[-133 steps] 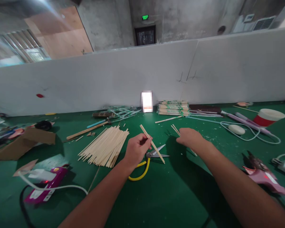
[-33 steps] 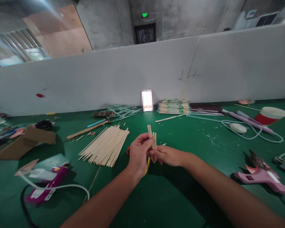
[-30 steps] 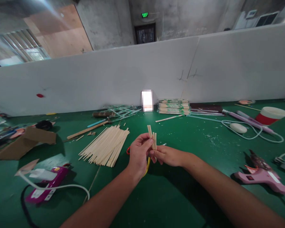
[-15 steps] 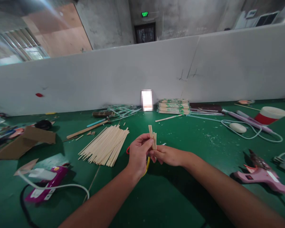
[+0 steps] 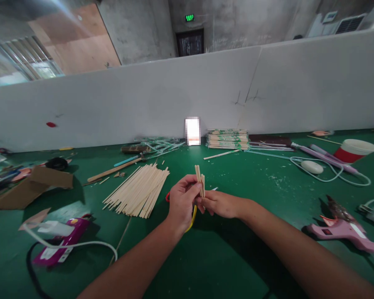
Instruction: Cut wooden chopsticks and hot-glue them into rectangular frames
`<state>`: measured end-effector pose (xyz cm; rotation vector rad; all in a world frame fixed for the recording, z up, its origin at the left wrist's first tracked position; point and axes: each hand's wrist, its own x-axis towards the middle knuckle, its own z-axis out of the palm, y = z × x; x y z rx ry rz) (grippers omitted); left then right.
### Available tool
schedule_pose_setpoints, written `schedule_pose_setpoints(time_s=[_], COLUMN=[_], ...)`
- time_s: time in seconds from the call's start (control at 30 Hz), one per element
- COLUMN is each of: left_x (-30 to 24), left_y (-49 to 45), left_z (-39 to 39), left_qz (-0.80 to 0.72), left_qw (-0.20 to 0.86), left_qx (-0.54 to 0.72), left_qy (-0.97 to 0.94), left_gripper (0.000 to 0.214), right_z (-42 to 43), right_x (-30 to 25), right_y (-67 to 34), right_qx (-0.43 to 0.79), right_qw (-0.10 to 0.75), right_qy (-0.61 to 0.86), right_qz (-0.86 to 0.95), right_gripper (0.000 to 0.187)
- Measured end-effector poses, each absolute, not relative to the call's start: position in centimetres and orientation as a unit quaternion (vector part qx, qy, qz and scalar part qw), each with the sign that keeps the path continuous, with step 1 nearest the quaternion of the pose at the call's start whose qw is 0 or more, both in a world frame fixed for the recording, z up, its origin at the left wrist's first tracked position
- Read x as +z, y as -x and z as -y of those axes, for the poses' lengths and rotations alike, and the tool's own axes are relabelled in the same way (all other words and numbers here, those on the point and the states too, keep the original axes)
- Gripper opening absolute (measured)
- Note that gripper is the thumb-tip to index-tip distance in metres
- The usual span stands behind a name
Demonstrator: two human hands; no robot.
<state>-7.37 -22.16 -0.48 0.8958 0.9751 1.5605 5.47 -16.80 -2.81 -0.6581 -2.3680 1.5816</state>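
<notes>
Several short wooden sticks (image 5: 200,179) stand nearly upright between my two hands above the green table. My left hand (image 5: 183,199) is closed, pinching them between thumb and fingers. From the right side, my right hand (image 5: 216,203) is closed on the lower part of the same sticks. Their tops are uneven; their lower ends are hidden by the fingers. A tool with a yellow handle (image 5: 192,220) and a red part (image 5: 167,197) lies behind and below my left hand, mostly covered. Left of my hands lies a spread pile of wooden sticks (image 5: 137,189).
Wrapped stick bundles (image 5: 227,139) lie by the white partition (image 5: 127,104), near a lit, blurred rectangle (image 5: 192,131). A purple glue gun (image 5: 60,243) is at left, a pink glue gun (image 5: 343,232) at right. Also at right are a paper cup (image 5: 355,151) and cords; cardboard (image 5: 31,187) lies far left.
Both hands stay in the same place, still closed on the sticks. The stick tops have shifted very slightly; nothing else has visibly moved.
</notes>
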Motion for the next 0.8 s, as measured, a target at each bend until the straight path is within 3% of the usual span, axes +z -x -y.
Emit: schedule_pose_setpoints(time_s=[0.8], left_x=[-0.67], left_y=[7.26], left_z=[22.02], left_qz=[-0.414], left_qw=[0.549], left_qx=[0.636], left_qy=[-0.350], left_gripper=[0.020], right_z=[16.66], right_x=[-2.96], right_y=[-5.49], right_qx=[0.533], right_qw=[0.115], right_qy=[0.222], right_qz=[0.808], right_gripper=[0.035])
